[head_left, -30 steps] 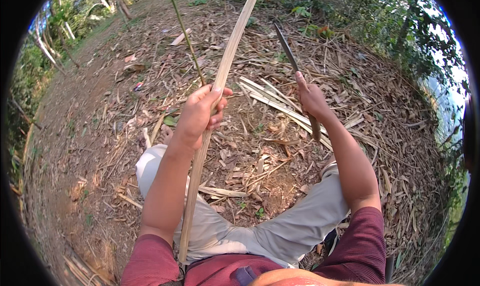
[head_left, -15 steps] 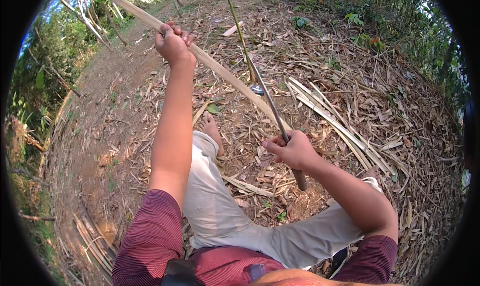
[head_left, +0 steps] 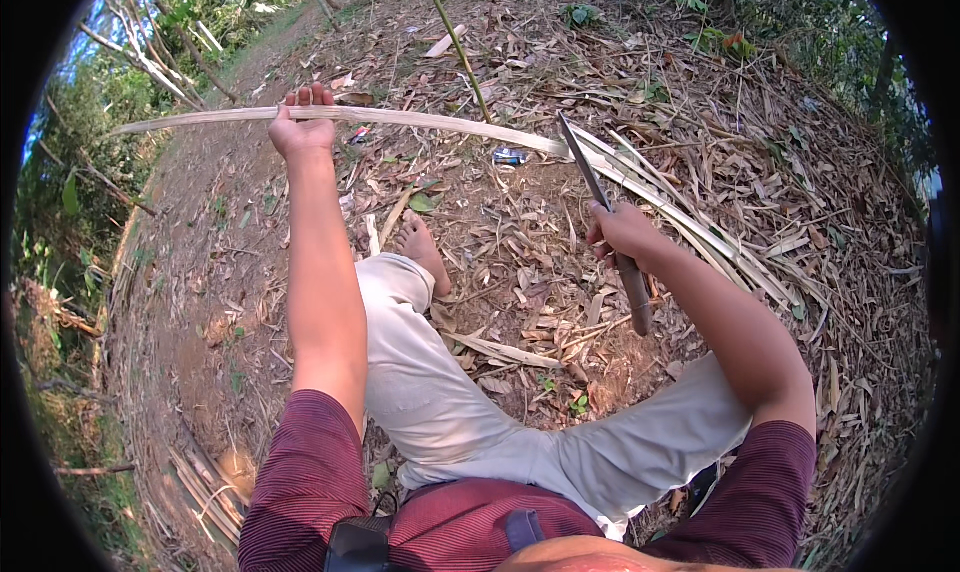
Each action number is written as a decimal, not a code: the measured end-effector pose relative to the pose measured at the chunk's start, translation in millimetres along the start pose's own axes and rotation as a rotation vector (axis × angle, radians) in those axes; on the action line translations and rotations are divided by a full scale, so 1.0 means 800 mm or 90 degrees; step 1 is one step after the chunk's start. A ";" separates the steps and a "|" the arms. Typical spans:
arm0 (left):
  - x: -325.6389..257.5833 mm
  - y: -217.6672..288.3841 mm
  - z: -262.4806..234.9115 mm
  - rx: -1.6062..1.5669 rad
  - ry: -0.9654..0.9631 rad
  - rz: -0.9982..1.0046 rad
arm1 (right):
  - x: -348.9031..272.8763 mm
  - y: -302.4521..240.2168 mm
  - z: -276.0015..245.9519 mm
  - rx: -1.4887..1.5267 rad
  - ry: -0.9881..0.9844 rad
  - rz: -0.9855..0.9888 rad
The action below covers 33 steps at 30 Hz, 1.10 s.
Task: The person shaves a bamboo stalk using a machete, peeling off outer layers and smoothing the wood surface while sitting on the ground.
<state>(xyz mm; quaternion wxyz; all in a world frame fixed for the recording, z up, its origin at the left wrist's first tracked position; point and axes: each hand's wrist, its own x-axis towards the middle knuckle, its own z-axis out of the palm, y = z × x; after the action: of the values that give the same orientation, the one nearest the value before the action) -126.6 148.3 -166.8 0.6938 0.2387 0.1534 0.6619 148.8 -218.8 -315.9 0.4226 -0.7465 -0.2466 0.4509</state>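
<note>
A long pale strip of split bamboo (head_left: pixel 430 120) runs crosswise in front of me, bowing slightly. My left hand (head_left: pixel 303 130), arm stretched far forward, grips it with the palm turned up. Its right end passes behind a knife blade and meets a pile of similar strips (head_left: pixel 690 222), where the ends are hard to separate. My right hand (head_left: pixel 628 234) is closed around the long dark handle of a knife (head_left: pixel 588 167). The narrow blade points up and to the left, its tip near the strip. The handle's butt hangs below my fist.
A thin green stem (head_left: pixel 455 42) stands ahead. By the strip lies a small blue-and-white crumpled item (head_left: pixel 509 156). My bare left foot (head_left: pixel 422 252) rests on leaf-littered soil. Bamboo offcuts (head_left: pixel 505 350) lie between my legs, and a stick bundle (head_left: pixel 205 487) is at lower left.
The strip has swung from a steep slant to nearly crosswise, its right end now at the pile. My left hand moved left and slightly nearer; my right hand with the knife moved right and farther away.
</note>
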 end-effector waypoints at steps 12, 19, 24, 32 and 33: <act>-0.051 0.001 0.032 -0.013 -0.299 -0.112 | -0.030 -0.015 -0.004 -0.524 0.067 -0.316; -0.045 -0.007 0.039 0.072 -0.343 -0.116 | -0.050 -0.020 0.009 -0.492 0.082 -0.514; -0.067 -0.007 0.051 0.022 -0.327 -0.161 | -0.067 -0.044 0.022 -0.581 0.000 -0.349; -0.072 -0.009 0.055 0.018 -0.271 -0.144 | -0.063 -0.027 0.024 -0.624 0.106 -0.746; -0.071 -0.007 0.056 0.012 -0.269 -0.149 | -0.063 -0.032 0.027 -0.629 0.093 -0.631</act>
<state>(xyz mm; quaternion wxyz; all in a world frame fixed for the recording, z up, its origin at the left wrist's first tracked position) -102.5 85.9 -138.4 0.7803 0.3592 0.0376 0.5106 105.9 -234.5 -276.1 0.2051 -0.6791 -0.7047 -0.0113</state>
